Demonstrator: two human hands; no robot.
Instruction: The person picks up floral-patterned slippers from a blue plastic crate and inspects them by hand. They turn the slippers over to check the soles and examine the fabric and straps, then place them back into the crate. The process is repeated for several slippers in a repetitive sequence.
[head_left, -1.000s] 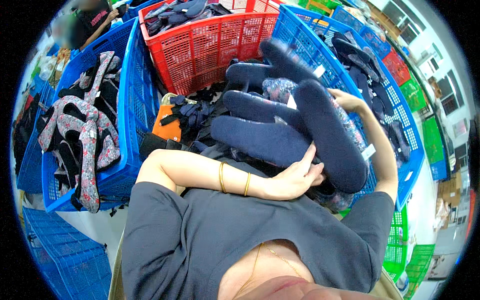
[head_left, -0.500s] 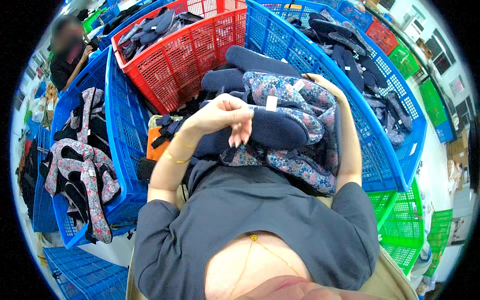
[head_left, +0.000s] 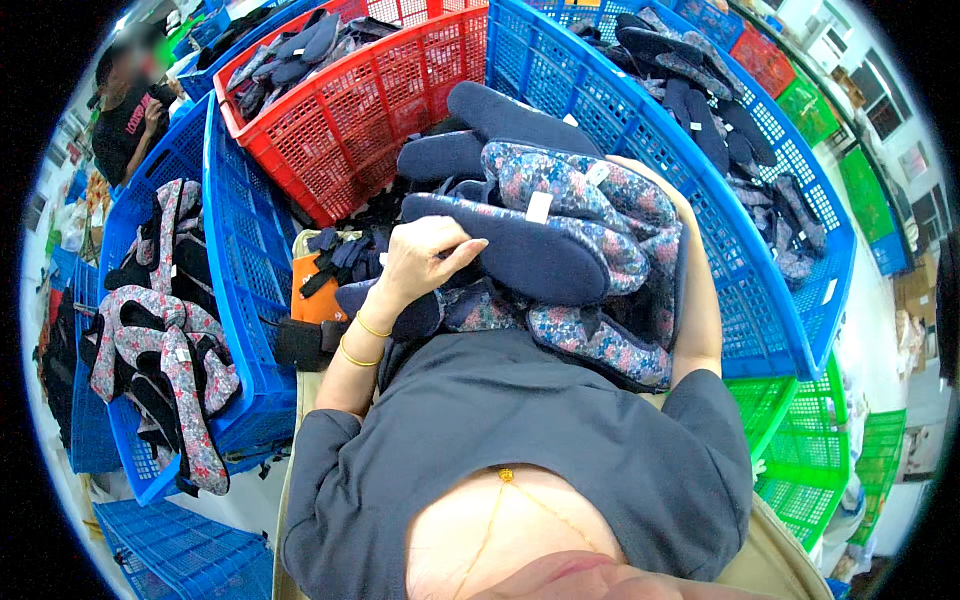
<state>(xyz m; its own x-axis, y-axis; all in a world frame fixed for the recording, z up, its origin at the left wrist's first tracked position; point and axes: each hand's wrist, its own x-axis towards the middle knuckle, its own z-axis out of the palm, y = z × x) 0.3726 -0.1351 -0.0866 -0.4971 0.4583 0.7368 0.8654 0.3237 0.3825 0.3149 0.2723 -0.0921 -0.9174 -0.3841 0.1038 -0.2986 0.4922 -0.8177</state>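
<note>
A pile of navy-soled slippers with blue-and-pink floral uppers lies before my chest. One slipper (head_left: 540, 262) lies across the front of it, navy sole facing me, with a small white tag (head_left: 539, 207) at its upper edge. My left hand (head_left: 425, 258) is at this slipper's left part, fingers curled in and thumb pointing right over the sole; whatever its fingers hold is hidden. Round the far right side of the pile reaches my right hand (head_left: 655, 182), gripping a floral slipper (head_left: 560, 175), its fingertips partly hidden. A navy sole (head_left: 440, 157) sticks out behind.
A red crate (head_left: 370, 110) of slippers stands ahead, a large blue crate (head_left: 690, 180) of slippers at right. Left, another blue crate (head_left: 255, 300) holds red-flowered grey slippers (head_left: 170, 340). Green crates (head_left: 800, 450) stand at lower right. A person (head_left: 125, 120) stands at far left.
My left hand has moved left and down, its hanging fingers now curled in. The front slipper has shifted slightly left and shows more sole. The person at far left has moved.
</note>
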